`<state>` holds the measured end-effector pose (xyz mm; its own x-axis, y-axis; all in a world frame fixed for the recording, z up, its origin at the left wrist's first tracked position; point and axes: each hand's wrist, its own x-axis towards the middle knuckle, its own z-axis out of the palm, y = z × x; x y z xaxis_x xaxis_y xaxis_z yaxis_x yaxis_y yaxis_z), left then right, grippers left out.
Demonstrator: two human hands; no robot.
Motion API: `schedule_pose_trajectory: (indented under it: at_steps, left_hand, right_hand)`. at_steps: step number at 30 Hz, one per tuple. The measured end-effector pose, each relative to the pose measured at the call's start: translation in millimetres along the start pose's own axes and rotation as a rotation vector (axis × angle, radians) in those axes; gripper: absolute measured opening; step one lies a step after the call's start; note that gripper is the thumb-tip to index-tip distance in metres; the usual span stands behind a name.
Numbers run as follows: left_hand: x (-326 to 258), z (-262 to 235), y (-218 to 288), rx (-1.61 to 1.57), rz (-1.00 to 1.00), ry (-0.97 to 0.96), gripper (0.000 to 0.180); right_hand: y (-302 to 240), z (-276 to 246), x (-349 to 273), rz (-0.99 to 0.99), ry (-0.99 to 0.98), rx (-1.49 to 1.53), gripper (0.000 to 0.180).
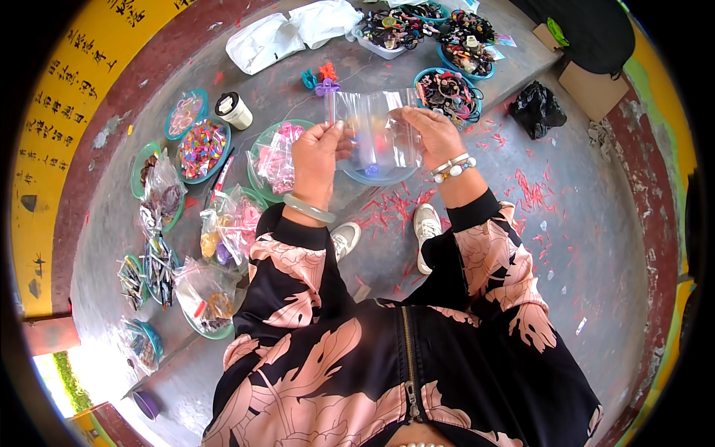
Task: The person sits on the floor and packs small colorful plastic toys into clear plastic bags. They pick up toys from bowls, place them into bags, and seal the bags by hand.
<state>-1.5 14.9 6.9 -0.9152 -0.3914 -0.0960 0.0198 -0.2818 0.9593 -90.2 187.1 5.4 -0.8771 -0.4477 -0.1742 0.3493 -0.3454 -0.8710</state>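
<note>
Clear bag [383, 134]: stretched between your hands, long axis nine-to-three.
Your left hand [316, 156]: pinched on its nine-o'clock edge.
Your right hand [434, 136]: pinched at three o'clock, equally near.
Blue bowl [383, 179]: shows past its six-o'clock edge.

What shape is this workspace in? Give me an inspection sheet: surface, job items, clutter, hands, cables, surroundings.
Surface: grey floor, littered with thin red pieces.
Job items: clear plastic bag held up; blue basin shows behind it, so the bag's contents are unclear.
Clutter: colourful small pieces in a basin at left; lidded cup; white bags at the top; black plastic bag at upper right.
Hands: left hand grips the bag's left side; right hand its right.
Cables: nothing seen.
Surroundings: yellow wall at left; cardboard at upper right.
</note>
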Motion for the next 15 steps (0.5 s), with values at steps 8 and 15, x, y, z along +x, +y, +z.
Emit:
schedule_pose_trajectory:
  at_steps: [8,15]
  left_hand:
    - [2.0,-8.5,3.3,-0.094,-0.008,0.067,0.017]
    - [6.7,-14.5,-13.4,-0.195,0.063,0.138,0.014]
  right_hand:
    - [-2.7,-9.6,6.9,-0.068,0.093,-0.044,0.019]
    - [3.1,-22.0,13.3,-0.176,0.146,-0.184,0.022]
